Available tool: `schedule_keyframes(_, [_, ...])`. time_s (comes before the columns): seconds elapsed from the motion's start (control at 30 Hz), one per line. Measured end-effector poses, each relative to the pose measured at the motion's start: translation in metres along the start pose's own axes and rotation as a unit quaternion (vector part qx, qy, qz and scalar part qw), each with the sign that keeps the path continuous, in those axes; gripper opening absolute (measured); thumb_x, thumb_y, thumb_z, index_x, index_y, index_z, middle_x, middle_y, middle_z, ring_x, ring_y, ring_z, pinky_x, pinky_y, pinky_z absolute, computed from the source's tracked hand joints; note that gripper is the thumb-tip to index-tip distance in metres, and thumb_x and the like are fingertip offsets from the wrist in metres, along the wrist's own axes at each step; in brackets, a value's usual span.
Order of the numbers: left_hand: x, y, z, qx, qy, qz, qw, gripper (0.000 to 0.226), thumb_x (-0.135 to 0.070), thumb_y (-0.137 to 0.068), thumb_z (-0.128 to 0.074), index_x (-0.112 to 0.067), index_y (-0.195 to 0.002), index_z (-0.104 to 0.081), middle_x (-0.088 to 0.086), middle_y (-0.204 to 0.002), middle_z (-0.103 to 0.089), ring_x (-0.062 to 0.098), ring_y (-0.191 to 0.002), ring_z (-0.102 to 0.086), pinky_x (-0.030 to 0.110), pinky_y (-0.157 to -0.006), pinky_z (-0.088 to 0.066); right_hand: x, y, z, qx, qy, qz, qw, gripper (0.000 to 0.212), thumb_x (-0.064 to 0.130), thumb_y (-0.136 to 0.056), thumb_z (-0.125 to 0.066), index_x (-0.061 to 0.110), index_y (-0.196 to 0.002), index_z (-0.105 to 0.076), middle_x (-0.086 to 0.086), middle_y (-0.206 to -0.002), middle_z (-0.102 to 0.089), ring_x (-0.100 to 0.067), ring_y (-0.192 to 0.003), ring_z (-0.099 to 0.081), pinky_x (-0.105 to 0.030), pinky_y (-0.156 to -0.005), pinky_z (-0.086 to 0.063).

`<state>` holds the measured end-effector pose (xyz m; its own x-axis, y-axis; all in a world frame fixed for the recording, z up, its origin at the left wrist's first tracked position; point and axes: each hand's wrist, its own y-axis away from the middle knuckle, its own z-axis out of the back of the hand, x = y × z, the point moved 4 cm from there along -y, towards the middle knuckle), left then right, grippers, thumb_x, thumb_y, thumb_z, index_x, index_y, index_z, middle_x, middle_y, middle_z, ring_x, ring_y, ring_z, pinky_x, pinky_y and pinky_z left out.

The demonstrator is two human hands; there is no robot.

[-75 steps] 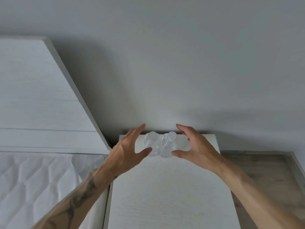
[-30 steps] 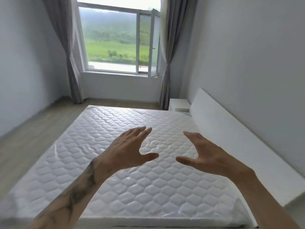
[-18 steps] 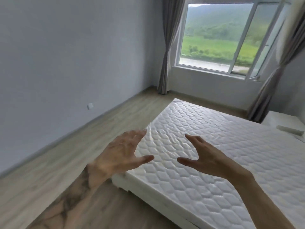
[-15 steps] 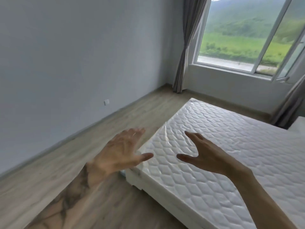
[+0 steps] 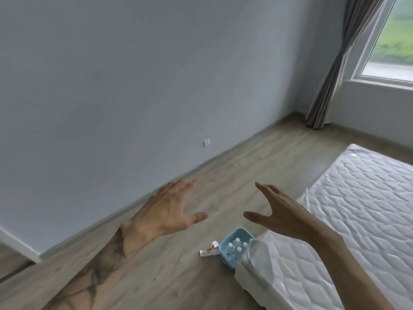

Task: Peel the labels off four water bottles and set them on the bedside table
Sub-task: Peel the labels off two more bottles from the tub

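Observation:
A light blue basket (image 5: 230, 259) stands on the wooden floor by the corner of the mattress, holding several water bottles (image 5: 237, 245) with white caps. Peeled white-and-red labels (image 5: 209, 250) lie on the floor just left of the basket. My left hand (image 5: 167, 211) and my right hand (image 5: 281, 213) hover well above the floor, both open with fingers spread and nothing in them. The bedside table is out of view.
A white quilted mattress (image 5: 348, 220) wrapped in plastic fills the right side. A grey wall (image 5: 134, 86) with a socket (image 5: 206, 142) runs along the left. A grey curtain (image 5: 335, 74) and window (image 5: 393, 48) are at the far right.
My view has swung left from the bedside table across the bed to the floor by the mattress corner. The basket of bottles has come into sight. Both hands stay open and empty.

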<state>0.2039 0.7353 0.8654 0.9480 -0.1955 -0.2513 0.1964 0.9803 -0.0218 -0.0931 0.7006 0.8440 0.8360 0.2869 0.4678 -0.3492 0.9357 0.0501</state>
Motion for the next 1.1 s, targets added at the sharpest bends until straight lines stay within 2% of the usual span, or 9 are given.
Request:
schedule_keyframes(0.13, [0.08, -0.078, 0.005, 0.011, -0.003, -0.013, 1.0, 0.108, -0.092, -0.08, -0.042, -0.035, -0.168, -0.014, -0.011, -0.175, -0.019, 0.011, -0.16, -0.019, 0.032, -0.127, -0.016, 0.012, -0.093, -0.016, 0.008, 0.013, -0.022, 1.0, 0.113, 0.089, -0.078, -0.054, 0.028, -0.166, -0.018, 0.007, -0.171, -0.029, -0.017, -0.15, -0.041, -0.034, -0.114, -0.039])
schedule_keyframes(0.3, [0.175, -0.188, 0.003, 0.026, -0.004, -0.067, 0.997, 0.106, -0.09, -0.083, -0.045, -0.034, -0.168, -0.015, -0.012, -0.175, -0.02, 0.01, -0.16, -0.02, 0.024, -0.121, -0.011, 0.022, -0.198, -0.046, -0.009, 0.01, -0.09, 0.996, 0.132, 0.107, -0.06, -0.035, 0.03, -0.165, -0.017, 0.007, -0.17, -0.03, -0.017, -0.148, -0.044, -0.038, -0.114, -0.044])
schedule_keyframes(0.4, [0.217, -0.259, 0.008, 0.049, -0.003, -0.121, 0.991, 0.103, -0.09, -0.082, -0.045, -0.038, -0.166, -0.016, -0.015, -0.173, -0.023, 0.009, -0.159, -0.022, 0.024, -0.122, -0.013, 0.028, -0.246, -0.061, -0.02, -0.005, -0.157, 0.987, 0.131, 0.106, -0.06, -0.036, 0.031, -0.165, -0.016, 0.008, -0.171, -0.028, -0.016, -0.148, -0.042, -0.034, -0.113, -0.04])
schedule_keyframes(0.5, [0.244, -0.328, 0.012, 0.081, 0.002, -0.172, 0.982, 0.098, -0.086, -0.085, -0.049, -0.039, -0.165, -0.019, -0.015, -0.173, -0.024, 0.009, -0.159, -0.023, 0.029, -0.126, -0.017, 0.031, -0.283, -0.07, -0.031, -0.018, -0.23, 0.973, 0.123, 0.1, -0.068, -0.044, 0.03, -0.166, -0.017, 0.008, -0.171, -0.028, -0.016, -0.149, -0.041, -0.034, -0.115, -0.039])
schedule_keyframes(0.67, [0.258, -0.438, 0.007, 0.132, -0.018, -0.261, 0.956, 0.098, -0.085, -0.087, -0.048, -0.037, -0.167, -0.017, -0.013, -0.173, -0.023, 0.012, -0.159, -0.025, 0.033, -0.126, -0.023, 0.027, -0.336, -0.072, -0.058, -0.041, -0.321, 0.945, 0.117, 0.094, -0.074, -0.049, 0.029, -0.166, -0.016, 0.006, -0.172, -0.027, -0.017, -0.149, -0.042, -0.039, -0.115, -0.043])
schedule_keyframes(0.87, [0.236, -0.582, -0.03, 0.161, -0.031, -0.36, 0.918, 0.096, -0.082, -0.088, -0.051, -0.035, -0.166, -0.02, -0.011, -0.172, -0.026, 0.013, -0.157, -0.028, 0.037, -0.124, -0.032, -0.015, -0.409, -0.08, -0.123, -0.059, -0.4, 0.906, 0.109, 0.084, -0.082, -0.054, 0.025, -0.166, -0.019, 0.006, -0.171, -0.03, -0.016, -0.147, -0.045, -0.038, -0.114, -0.044])
schedule_keyframes(1.0, [0.197, -0.659, -0.053, 0.196, -0.046, -0.435, 0.878, 0.096, -0.082, -0.088, -0.051, -0.036, -0.167, -0.018, -0.008, -0.173, -0.026, 0.016, -0.158, -0.026, 0.04, -0.127, -0.028, -0.035, -0.441, -0.083, -0.155, -0.085, -0.465, 0.868, 0.106, 0.082, -0.084, -0.056, 0.027, -0.166, -0.017, 0.008, -0.171, -0.028, -0.015, -0.149, -0.042, -0.038, -0.115, -0.041])
schedule_keyframes(1.1, [0.161, -0.7, -0.068, 0.213, -0.057, -0.497, 0.84, 0.098, -0.084, -0.085, -0.048, -0.038, -0.167, -0.017, -0.008, -0.173, -0.027, 0.018, -0.158, -0.028, 0.039, -0.127, -0.027, -0.041, -0.45, -0.081, -0.186, -0.095, -0.52, 0.828, 0.102, 0.081, -0.085, -0.056, 0.028, -0.164, -0.02, 0.007, -0.166, -0.034, -0.015, -0.146, -0.044, -0.036, -0.112, -0.042])
